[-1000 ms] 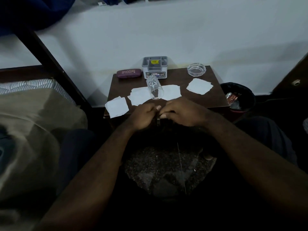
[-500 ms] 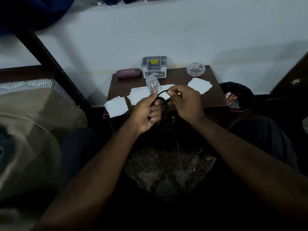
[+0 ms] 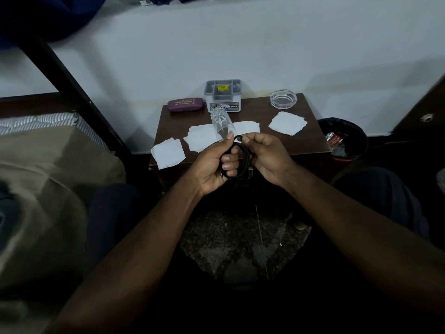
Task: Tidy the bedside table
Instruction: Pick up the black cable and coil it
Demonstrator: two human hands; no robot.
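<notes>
A coiled black cable (image 3: 243, 157) hangs between both hands just in front of the brown bedside table (image 3: 265, 112). My left hand (image 3: 214, 162) grips the coil with curled fingers. My right hand (image 3: 266, 156) pinches the cable's top loop. On the table lie several white paper sheets (image 3: 202, 138) (image 3: 287, 122) (image 3: 167, 153), a clear glass (image 3: 221, 124) on its side, a grey compartment box (image 3: 222, 95), a purple glasses case (image 3: 185, 105) and a glass ashtray (image 3: 283, 99).
A black waste bin (image 3: 344, 138) with wrappers stands right of the table. A bed with a beige blanket (image 3: 48, 189) and dark frame post (image 3: 72, 92) fills the left. A white wall is behind. My knees flank a speckled floor patch (image 3: 240, 244).
Both hands rose from the table's front edge with the black cable. The coil is now gathered tighter in my left hand while my right hand keeps the top loop.
</notes>
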